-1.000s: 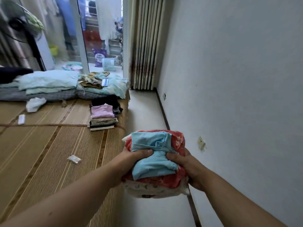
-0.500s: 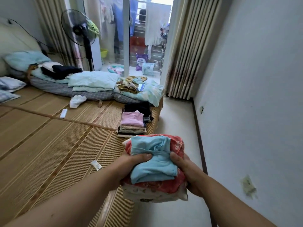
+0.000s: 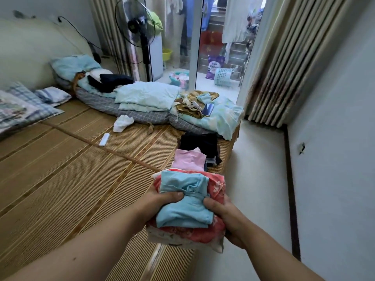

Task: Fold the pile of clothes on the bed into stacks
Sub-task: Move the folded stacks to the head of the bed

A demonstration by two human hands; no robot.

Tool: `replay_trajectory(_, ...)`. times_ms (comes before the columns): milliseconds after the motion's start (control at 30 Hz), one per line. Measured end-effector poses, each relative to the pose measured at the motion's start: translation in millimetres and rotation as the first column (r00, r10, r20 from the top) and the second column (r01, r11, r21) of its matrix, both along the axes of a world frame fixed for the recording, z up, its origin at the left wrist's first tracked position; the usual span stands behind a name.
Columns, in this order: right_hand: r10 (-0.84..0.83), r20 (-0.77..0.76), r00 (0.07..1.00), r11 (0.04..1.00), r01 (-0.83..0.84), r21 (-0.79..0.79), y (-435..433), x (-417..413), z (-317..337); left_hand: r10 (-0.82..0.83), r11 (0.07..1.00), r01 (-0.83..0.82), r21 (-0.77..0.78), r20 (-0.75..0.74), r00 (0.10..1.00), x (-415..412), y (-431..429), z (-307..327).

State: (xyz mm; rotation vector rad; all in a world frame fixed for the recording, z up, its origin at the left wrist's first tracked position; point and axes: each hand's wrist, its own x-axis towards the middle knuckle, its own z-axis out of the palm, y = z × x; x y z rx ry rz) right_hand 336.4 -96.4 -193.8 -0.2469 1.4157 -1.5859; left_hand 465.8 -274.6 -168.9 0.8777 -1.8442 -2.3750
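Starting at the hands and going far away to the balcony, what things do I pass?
bundle of folded clothes, gripped by the left hand and right hand → pink-topped stack → black clothes → phone → light blue basket

The purple bag bears print too blurred to read

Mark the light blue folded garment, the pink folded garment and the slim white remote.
light blue folded garment (image 3: pixel 182 213): head view, lower flat panel.
pink folded garment (image 3: pixel 189 161): head view, middle of top face.
slim white remote (image 3: pixel 104 139): head view, mid-body.
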Motion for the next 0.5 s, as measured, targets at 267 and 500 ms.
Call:
replay_trajectory(267, 0.157, 0.050, 0.986, 0.987, -0.159, 0.036, -58.1, -97.5, -51.1, 0.102, 0.995, -0.101, -0.020, 0.034, 0.994, -79.1, -46.1, -51.8)
replay_trajectory(500, 0.166, 0.114, 0.980, 0.985, -0.171, 0.035, -102.9, -139.9, -117.6, 0.169, 0.986, -0.167, -0.030, 0.113, 0.979, -119.2, -86.0, -110.8)
